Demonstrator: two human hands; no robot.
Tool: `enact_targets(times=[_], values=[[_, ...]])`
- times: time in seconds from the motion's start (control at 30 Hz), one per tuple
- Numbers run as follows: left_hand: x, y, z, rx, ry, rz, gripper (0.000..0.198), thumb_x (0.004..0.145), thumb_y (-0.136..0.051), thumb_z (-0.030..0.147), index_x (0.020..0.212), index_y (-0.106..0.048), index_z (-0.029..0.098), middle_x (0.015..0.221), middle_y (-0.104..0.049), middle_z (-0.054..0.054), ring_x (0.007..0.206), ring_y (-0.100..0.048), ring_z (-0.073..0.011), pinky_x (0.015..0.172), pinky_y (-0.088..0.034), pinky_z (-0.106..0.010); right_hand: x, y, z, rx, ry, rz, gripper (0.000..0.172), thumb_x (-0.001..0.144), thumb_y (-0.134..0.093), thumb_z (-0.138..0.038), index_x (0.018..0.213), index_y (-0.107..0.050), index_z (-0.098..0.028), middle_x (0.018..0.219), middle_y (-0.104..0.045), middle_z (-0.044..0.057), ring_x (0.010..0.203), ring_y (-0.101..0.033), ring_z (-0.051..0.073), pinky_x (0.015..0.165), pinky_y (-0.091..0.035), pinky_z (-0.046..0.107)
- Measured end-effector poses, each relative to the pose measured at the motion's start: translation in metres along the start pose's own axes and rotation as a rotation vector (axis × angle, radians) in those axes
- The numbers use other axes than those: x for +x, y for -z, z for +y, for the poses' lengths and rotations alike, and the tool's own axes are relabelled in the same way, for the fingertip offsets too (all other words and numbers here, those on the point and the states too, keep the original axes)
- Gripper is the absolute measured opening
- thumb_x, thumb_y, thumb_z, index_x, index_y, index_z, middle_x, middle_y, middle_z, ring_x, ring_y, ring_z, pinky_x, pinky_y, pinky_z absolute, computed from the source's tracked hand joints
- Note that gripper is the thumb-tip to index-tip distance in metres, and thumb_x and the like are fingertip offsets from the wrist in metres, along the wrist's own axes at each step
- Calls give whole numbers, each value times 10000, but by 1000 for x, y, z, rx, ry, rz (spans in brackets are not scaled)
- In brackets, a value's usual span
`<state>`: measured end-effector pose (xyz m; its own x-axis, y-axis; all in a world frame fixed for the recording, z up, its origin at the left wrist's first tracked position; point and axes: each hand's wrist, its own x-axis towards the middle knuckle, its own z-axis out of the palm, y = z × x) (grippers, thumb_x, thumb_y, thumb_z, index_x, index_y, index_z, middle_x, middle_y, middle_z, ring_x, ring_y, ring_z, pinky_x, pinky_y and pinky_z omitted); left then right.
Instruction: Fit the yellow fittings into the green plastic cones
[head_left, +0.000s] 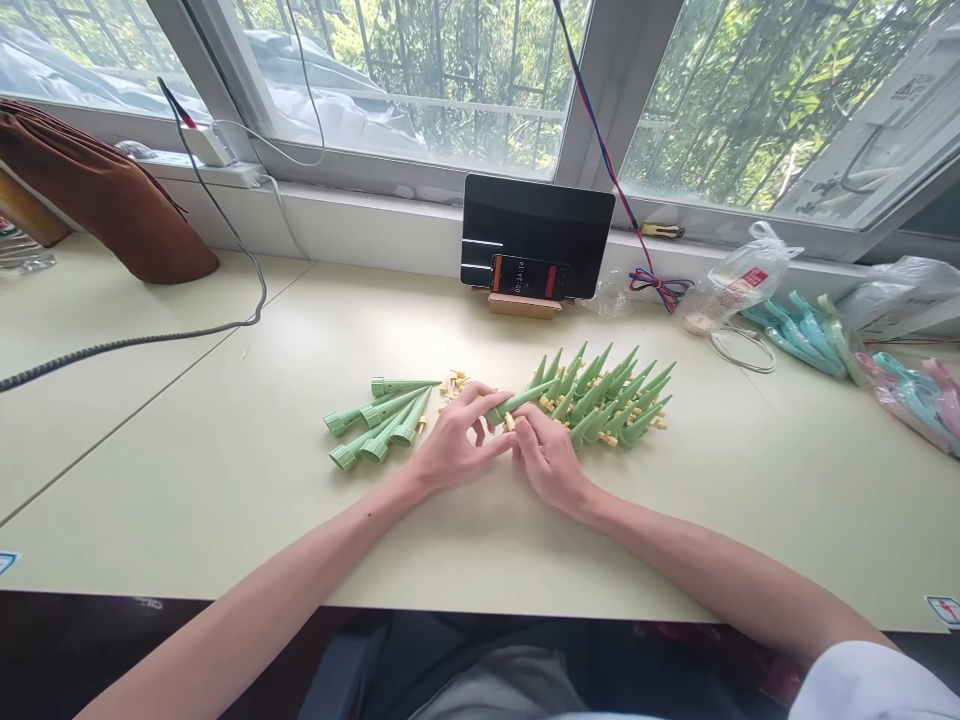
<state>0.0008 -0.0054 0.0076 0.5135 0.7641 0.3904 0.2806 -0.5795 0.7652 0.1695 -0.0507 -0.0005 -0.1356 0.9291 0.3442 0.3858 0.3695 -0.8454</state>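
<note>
My left hand (456, 440) is closed around a green plastic watering spike (531, 396), whose tip points up to the right. Pinched by my right hand (553, 462) is a small yellow valve piece (510, 422), right against the spike's wider end; whether it sits inside the spike I cannot tell. Left of my hands, several green spikes (390, 408) lie fanned out with their open ends toward the left. Loose yellow pieces (454, 380) are scattered behind my left hand. On the right, a cluster of green spikes (611, 395) with yellow pieces fitted points up and right.
A black tablet (540, 215) stands by the window with a phone (529, 277) showing a timer before it. Plastic bags (742, 275) and bundled blue pieces (806, 330) lie at right. A brown leather bag (112, 200) and a black cable (150, 335) are at left.
</note>
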Motion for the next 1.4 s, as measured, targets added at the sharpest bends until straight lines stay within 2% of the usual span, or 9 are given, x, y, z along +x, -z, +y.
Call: enact_targets(times=[0.27, 0.37, 0.43, 0.57, 0.67, 0.83, 0.93, 1.13, 1.4], values=[[1, 1, -1, -65, 44, -7, 392, 892, -623, 389, 1234, -641, 199, 1116, -607, -85, 831, -653, -148, 709, -603, -261, 0, 0, 2, -24, 25, 66, 400, 1056, -245, -387, 856, -545, -212, 736, -563, 25, 803, -567, 191, 761, -441, 325], [0, 0, -2, -47, 90, -8, 390, 870, -646, 419, 1188, -657, 194, 1114, -635, -91, 718, -653, -130, 683, -603, -277, 0, 0, 3, -5, -14, 97, 367, 1053, -267, -383, 885, -545, -213, 737, -560, 16, 762, -578, 181, 746, -457, 323], [0, 0, -2, -79, 134, -1, 413, 862, -652, 437, 1193, -654, 189, 1143, -644, -103, 747, -664, -151, 704, -604, -295, 0, -1, 3, 13, -40, 113, 311, 1046, -307, -376, 918, -537, -210, 758, -565, 9, 711, -584, 164, 719, -471, 313], [4, 1, 0, -375, 286, -7, 437, 876, -628, 462, 1201, -644, 170, 1146, -659, -106, 880, -680, -204, 771, -600, -335, 1, -3, 4, 43, -83, 122, 171, 991, -464, -366, 1029, -508, -205, 971, -594, 39, 676, -609, 131, 607, -487, 277], [8, 4, 0, -634, 346, -20, 391, 878, -634, 452, 1149, -656, 172, 1092, -665, -85, 890, -679, -199, 851, -582, -380, 0, -5, 5, 61, -76, 131, 221, 948, -544, -347, 1111, -481, -210, 1099, -575, 67, 693, -623, 124, 556, -491, 258], [10, 6, -6, -873, 393, -20, 341, 877, -643, 442, 1090, -614, 177, 967, -663, -76, 978, -663, -228, 882, -553, -406, 1, -6, 6, 59, -35, 163, 414, 904, -619, -345, 1264, -446, -235, 1108, -569, 75, 745, -628, 144, 531, -510, 250], [10, 5, -7, -917, 425, -15, 300, 874, -648, 435, 1034, -589, 188, 917, -649, -51, 946, -663, -211, 857, -552, -389, 1, -6, 8, 46, -21, 176, 521, 885, -655, -359, 1340, -423, -253, 1142, -545, 86, 784, -629, 156, 550, -536, 262], [11, 3, -4, -1019, 414, -74, 248, 883, -651, 413, 975, -572, 197, 862, -639, -19, 881, -669, -183, 852, -552, -395, 0, -7, 11, 7, -4, 192, 535, 910, -623, -317, 1402, -416, -278, 1208, -537, 101, 876, -616, 179, 575, -549, 260], [11, 2, -2, -934, 457, -3, 290, 821, -719, 422, 883, -584, 174, 836, -635, -15, 809, -650, -152, 784, -583, -346, 1, -5, 8, -3, 40, 137, 532, 923, -619, -295, 1428, -452, -323, 1223, -548, 82, 923, -596, 184, 606, -570, 257]])
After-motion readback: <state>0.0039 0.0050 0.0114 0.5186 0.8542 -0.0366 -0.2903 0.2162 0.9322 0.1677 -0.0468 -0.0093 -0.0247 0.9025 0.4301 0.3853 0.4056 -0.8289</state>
